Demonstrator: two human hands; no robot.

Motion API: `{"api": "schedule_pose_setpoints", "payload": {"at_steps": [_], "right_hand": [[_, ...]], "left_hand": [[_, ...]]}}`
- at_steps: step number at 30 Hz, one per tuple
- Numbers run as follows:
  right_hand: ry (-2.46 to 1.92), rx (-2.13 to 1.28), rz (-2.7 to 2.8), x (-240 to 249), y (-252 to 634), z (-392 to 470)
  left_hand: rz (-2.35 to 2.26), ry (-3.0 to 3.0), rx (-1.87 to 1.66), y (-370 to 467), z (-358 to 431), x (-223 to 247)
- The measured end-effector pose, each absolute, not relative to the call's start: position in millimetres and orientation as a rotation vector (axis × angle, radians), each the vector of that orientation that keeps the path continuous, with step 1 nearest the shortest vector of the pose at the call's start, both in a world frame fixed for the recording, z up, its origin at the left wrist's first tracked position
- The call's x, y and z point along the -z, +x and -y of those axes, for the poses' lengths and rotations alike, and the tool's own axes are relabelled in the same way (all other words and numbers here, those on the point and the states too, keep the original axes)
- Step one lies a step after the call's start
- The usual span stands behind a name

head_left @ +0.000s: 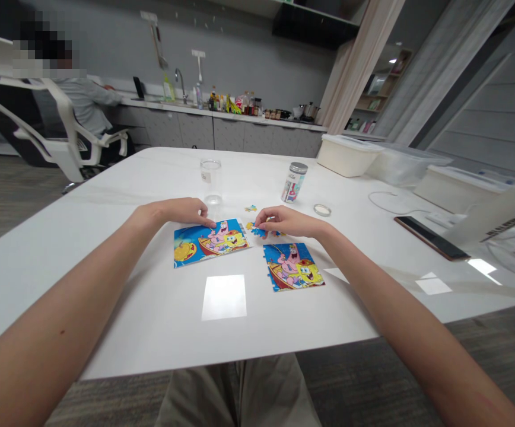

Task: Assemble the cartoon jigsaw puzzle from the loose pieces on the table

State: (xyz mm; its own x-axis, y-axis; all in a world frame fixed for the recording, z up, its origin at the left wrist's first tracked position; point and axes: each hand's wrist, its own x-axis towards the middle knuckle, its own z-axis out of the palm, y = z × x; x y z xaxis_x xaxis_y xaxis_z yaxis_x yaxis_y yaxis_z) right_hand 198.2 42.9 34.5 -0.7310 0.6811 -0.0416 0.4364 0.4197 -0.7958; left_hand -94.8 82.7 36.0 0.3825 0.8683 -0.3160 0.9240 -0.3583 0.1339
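Observation:
A picture card (213,242) with a cartoon sponge, a pink starfish and a burger on blue lies flat on the table. My left hand (188,212) rests at its upper edge, the thumb on the card and apart from the curled index finger. My right hand (284,220) is over a small heap of loose puzzle pieces (260,232), its fingertips pinched on a puzzle piece that they partly cover. Below that hand lies a partly joined jigsaw (293,267) with the same figures; knobs stick out along its left edge. One or more loose pieces (251,208) lie farther back.
Behind my hands stand a clear jar (211,181) and a printed canister (293,182). A round lid (322,210) lies to their right. At the right are a phone (431,237), a cable and plastic bins (349,157). A person sits at the far left.

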Motion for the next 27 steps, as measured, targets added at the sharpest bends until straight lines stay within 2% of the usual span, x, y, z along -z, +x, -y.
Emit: {"api": "schedule_pose_setpoints", "payload": {"at_steps": [9,17,27], "right_hand": [[-0.915,-1.249,2.392,-30,199,-45],[-0.974,-1.091,2.572,-41,194,-34],[-0.896,-1.147,2.620,-34,189,-35]], "left_hand": [[-1.586,2.348,0.272,-95,-83,-35],[-1.571,2.363,0.273,-96,-85,-34],[-1.568,2.367,0.264,-95,-84,-35]]}}
